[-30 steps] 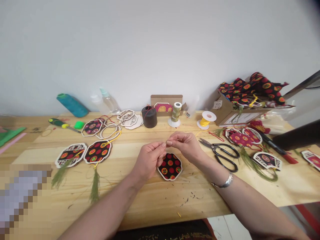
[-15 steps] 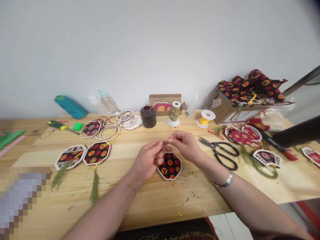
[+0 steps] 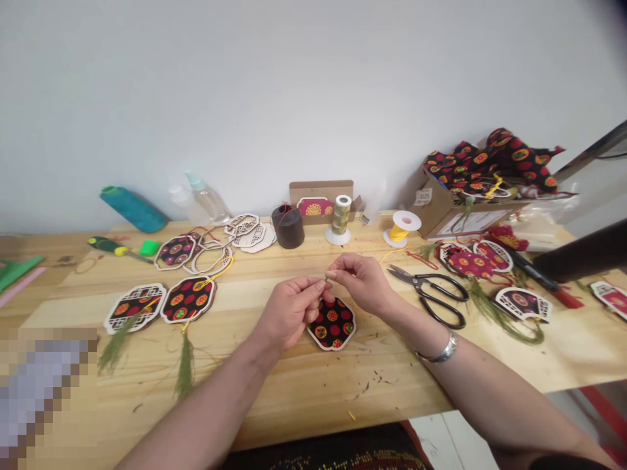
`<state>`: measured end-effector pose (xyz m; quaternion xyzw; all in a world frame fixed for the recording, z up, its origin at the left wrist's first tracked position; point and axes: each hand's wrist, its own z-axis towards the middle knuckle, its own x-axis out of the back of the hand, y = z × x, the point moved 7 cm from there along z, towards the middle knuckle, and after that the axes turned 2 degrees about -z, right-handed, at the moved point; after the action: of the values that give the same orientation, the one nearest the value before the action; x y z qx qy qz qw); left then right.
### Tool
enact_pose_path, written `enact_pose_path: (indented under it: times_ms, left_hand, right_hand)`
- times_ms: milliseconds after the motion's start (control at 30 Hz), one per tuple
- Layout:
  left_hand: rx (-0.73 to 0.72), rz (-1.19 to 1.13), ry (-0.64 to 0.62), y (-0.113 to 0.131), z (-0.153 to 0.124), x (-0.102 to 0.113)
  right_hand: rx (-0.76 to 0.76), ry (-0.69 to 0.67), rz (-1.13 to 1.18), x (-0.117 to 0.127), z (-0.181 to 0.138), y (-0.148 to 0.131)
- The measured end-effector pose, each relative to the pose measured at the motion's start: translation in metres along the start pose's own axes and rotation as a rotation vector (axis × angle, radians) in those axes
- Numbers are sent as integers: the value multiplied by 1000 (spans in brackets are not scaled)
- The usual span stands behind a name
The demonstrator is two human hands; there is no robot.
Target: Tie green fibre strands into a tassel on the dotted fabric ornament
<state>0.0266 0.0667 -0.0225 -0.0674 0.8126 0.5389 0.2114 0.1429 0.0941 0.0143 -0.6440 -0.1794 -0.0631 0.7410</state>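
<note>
My left hand (image 3: 292,307) and my right hand (image 3: 358,281) meet fingertip to fingertip above the table. Both are closed in a pinch; whatever thin thing is between the fingers is too small to make out. Just under them lies a patterned ornament (image 3: 333,326), black fabric with red and orange flowers inside a pale scalloped wooden edge. My left fingers cover its upper left part. Black-handled scissors (image 3: 434,294) rest to the right of my right hand, blades pointing left.
Two tasselled ornaments (image 3: 189,300) lie at the left. Along the wall stand a black thread cone (image 3: 288,228), a green-gold spool (image 3: 341,219), a yellow cord spool (image 3: 402,228) and a teal thread cone (image 3: 134,209). A cardboard box (image 3: 441,209) holds fabric at the right.
My hands stay pinched together over the ornament, with only slight shifts of the fingers. The whole view has moved a little.
</note>
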Motion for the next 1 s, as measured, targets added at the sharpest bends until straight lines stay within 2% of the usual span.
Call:
enact_pose_path:
  times_ms: [100,167,233,367,500,633,767,867,1000]
  left_hand:
    - [-33,12,26,3,0,2]
    - [-77,-10,82,7,0,7]
    - [-131,-57,156,11,-1,15]
    - [-200,-149,235,17,0,23]
    - [-209,-195,232,18,0,23]
    - [-200,-222,229,17,-1,22]
    - [-203,-249,240,18,-2,24]
    - [-231,-261,254,20,-1,26]
    - [-244,-272,268,21,0,28]
  right_hand:
    - [71,-12,-51,1,1,-1]
    - [218,-4,-178,3,1,-7]
    - [389,-25,-404,1,-1,-14]
    - [571,-201,-827,-15,-6,-12]
    - [664,-309,-985,-28,-10,-11]
    - [701,-363,-983,-36,-11,-10]
    - [665,-357,-875,-38,-8,-7]
    - [555,-309,-645,-33,0,-6]
    - [371,-180,-347,-13,21,-15]
